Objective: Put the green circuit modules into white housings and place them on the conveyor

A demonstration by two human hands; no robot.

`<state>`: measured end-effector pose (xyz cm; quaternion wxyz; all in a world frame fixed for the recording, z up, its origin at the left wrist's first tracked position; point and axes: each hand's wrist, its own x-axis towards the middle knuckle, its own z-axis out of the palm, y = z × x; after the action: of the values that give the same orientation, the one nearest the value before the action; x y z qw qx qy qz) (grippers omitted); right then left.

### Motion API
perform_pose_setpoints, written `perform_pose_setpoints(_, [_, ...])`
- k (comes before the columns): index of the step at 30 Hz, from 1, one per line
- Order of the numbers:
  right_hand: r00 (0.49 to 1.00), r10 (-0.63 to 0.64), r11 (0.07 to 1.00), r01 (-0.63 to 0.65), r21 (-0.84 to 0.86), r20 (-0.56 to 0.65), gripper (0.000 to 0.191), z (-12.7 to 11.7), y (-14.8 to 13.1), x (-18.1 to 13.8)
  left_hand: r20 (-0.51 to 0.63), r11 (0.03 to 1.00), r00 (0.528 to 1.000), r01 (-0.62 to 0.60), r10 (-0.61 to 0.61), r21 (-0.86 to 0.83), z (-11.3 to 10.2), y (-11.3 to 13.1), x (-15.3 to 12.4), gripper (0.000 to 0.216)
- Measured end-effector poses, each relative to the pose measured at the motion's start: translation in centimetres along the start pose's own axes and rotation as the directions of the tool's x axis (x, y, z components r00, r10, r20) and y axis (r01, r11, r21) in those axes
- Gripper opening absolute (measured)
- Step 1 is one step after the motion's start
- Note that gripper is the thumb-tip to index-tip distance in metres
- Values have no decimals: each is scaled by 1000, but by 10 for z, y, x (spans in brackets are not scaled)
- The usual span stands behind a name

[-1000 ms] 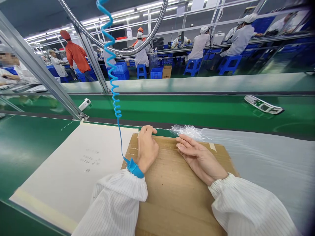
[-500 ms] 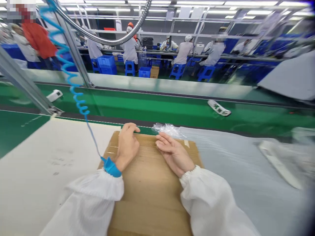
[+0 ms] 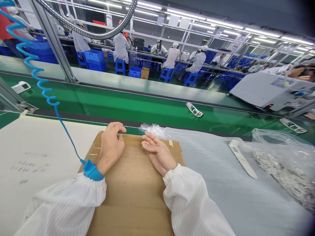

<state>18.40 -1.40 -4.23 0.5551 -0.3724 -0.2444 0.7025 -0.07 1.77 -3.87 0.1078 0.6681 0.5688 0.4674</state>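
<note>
Cardboard sheet (image 3: 133, 183): brown and flat on the bench, at the middle of the bench's near edge; its far edge runs just short of the bench's far edge. We rest both hands on its far half.
Left hand (image 3: 110, 149): palm down near the sheet's far left corner. The fingers are bent, with their tips at the sheet's far edge (we cannot tell whether they grip that edge or only lie on it).
Right hand (image 3: 157, 154): lying on its side on the sheet, fingers loosely straight and together, nothing held. The fingertips touch the crumpled clear plastic (image 3: 154, 129).
Crumpled clear plastic: a small wad at the sheet's far edge, between our two hands and closer to the right one.
Wrist strap (image 3: 93, 170): blue, on our left wrist above the white sleeve; a blue coiled cord (image 3: 36, 75) rises from it toward the upper left.
White mat (image 3: 36, 154): covers the bench to the left of the sheet, with faint marks on it.
Grey film (image 3: 216, 170): covers the bench to the right of the sheet.
White strip part (image 3: 242, 159): lies on the film, well apart from our right hand.
Parts bag (image 3: 283, 164): clear and full of small pieces, at the bench's right edge just beyond the strip.
Conveyor belt (image 3: 147, 108): green, running along beyond the bench's far edge, and carrying a white casing (image 3: 194, 109).
</note>
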Motion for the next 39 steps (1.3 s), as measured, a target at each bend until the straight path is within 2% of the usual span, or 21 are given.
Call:
perform_pose_setpoints(3, [1000,3,1000,-3,2,-2,47,1,0,0,-6,999,1000,26,-27,-41,-1,4,-1,27])
perform_pose_setpoints(8, [1000,3,1000,-2,14,-19,49,2,0,1,5,999,1000,27,-27,23,-4,9,-1,31])
perform_pose_setpoints(13, [1000,6,1000,-6,12,-13,51,0,1,1,14,999,1000,13,-13,32,-4,8,-1,14])
perform_pose_setpoints(19, [1000,6,1000,-6,22,-19,50,0,1,2,10,1000,1000,18,-18,11,-2,1,-1,24])
perform_pose_setpoints(24, [1000,-1,1000,1,11,-16,50,2,2,2,38,1000,999,12,-13,9,-2,3,-1,15])
perform_pose_setpoints(28, [999,-38,996,40,-85,26,49,6,-5,-8,52,999,998,42,-43,13,-3,0,1,13])
perform_pose_setpoints(30, [985,-155,950,169,-261,73,47,0,-22,-16,51,998,997,59,-60,18,-3,-2,2,13])
perform_pose_setpoints(31, [964,-253,875,265,-406,85,46,-7,-37,-21,53,998,997,63,-64,21,-3,-2,3,13])
perform_pose_setpoints(32, [924,-372,733,351,-582,89,44,-19,-54,-27,58,998,996,65,-67,24,-3,-3,4,13])
perform_pose_setpoints(33, [862,-500,521,381,-764,89,42,-34,-76,-33,63,997,996,68,-69,24,-3,-4,4,13])
perform_pose_setpoints(34, [781,-617,255,313,-915,95,42,-54,-100,-39,66,997,995,72,-73,22,-3,-4,5,13])
perform_pose_setpoints(35, [677,-727,-15,146,-989,111,45,-77,-126,-47,65,997,995,76,-77,20,-4,-4,4,13])
perform_pose_setpoints(36, [581,-806,-214,-102,-971,117,50,-103,-152,-55,63,997,995,79,-80,16,-4,-4,4,13])
perform_pose_setpoints(37, [523,-845,-330,-339,-881,115,59,-130,-177,-64,60,997,995,80,-81,13,-3,-4,4,13])
perform_pose_setpoints(38, [499,-861,-390,-519,-761,101,69,-156,-200,-75,56,997,995,79,-79,8,-3,-5,3,14])
perform_pose_setpoints(39, [482,-875,-397,-656,-642,50,74,-181,-219,-86,53,997,996,73,-73,3,-3,-5,3,14])
